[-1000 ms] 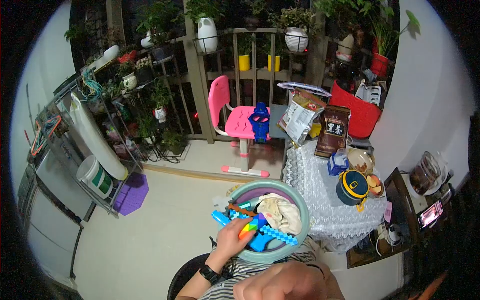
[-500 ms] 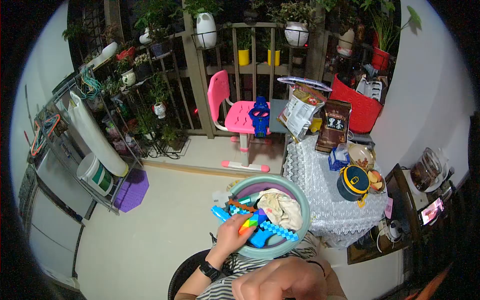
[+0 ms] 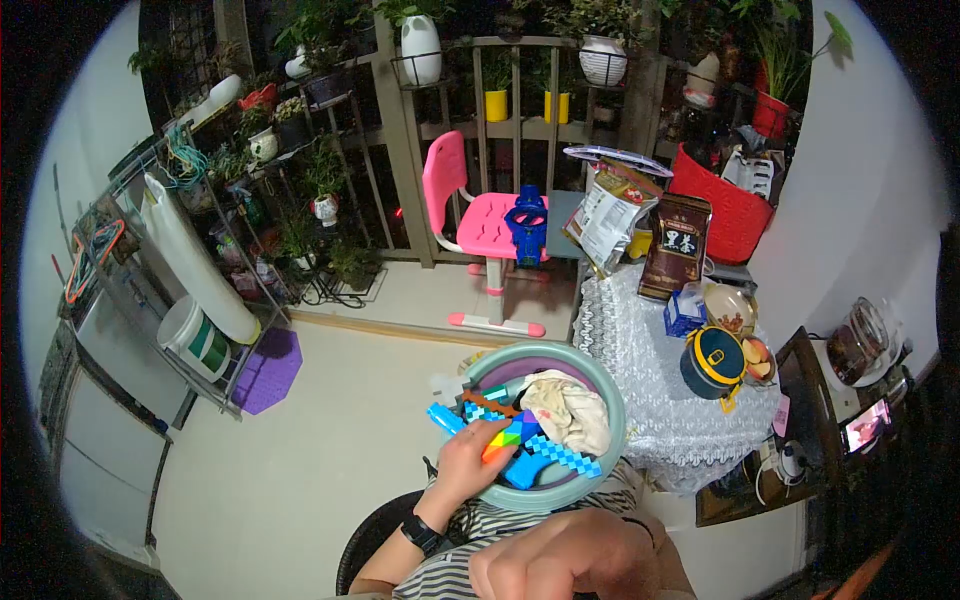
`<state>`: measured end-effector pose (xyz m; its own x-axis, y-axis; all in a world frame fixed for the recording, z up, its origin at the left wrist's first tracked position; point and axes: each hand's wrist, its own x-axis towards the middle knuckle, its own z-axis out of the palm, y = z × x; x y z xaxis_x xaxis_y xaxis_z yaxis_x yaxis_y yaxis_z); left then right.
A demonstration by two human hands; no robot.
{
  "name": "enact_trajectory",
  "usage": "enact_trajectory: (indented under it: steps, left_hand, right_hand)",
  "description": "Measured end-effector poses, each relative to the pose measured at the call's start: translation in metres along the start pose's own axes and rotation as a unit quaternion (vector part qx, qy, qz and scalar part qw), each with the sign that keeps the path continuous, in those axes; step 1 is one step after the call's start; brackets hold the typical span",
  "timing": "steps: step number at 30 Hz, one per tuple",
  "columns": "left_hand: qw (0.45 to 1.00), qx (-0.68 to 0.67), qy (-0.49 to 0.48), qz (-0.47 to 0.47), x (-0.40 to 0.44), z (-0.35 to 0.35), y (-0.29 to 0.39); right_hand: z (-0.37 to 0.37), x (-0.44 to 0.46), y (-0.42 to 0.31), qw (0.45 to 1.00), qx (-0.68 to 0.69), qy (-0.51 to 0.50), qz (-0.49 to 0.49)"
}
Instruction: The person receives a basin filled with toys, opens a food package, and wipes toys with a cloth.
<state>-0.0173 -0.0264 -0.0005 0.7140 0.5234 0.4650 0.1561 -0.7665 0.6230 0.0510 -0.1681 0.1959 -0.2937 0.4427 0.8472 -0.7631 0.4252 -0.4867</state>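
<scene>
Left hand — on one rainbow toy.

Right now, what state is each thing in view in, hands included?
Left hand: closed on the rainbow-coloured toy
Right hand: fingers curled, any contents hidden
Basin: loaded with blue toys and a cloth
Cloth: crumpled
Canister: lid on
Phone: screen lit
Pink chair: upright, blue object on its seat
Brown bag: standing up
</scene>
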Motion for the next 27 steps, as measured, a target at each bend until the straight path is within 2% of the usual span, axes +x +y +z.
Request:
enact_trajectory:
  steps: [4,13,16,27]
  left_hand:
    - [1.000,0.004,0.005,0.006,0.000,0.001,-0.001]
    - [1.000,0.005,0.010,0.006,0.000,0.001,0.000]
    - [1.000,0.005,0.010,0.003,0.000,0.000,0.001]
    - [1.000,0.001,0.007,0.002,0.002,-0.003,0.002]
  right_hand:
    - [0.004,-0.001,0.008,0.998,0.002,0.028,-0.055]
    - [0.002,0.001,0.001,1.000,0.005,0.024,0.012]
    - [0.003,0.001,0.007,0.999,0.018,0.034,-0.032]
    - [0.005,0.001,0.012,0.999,0.026,0.031,-0.037]
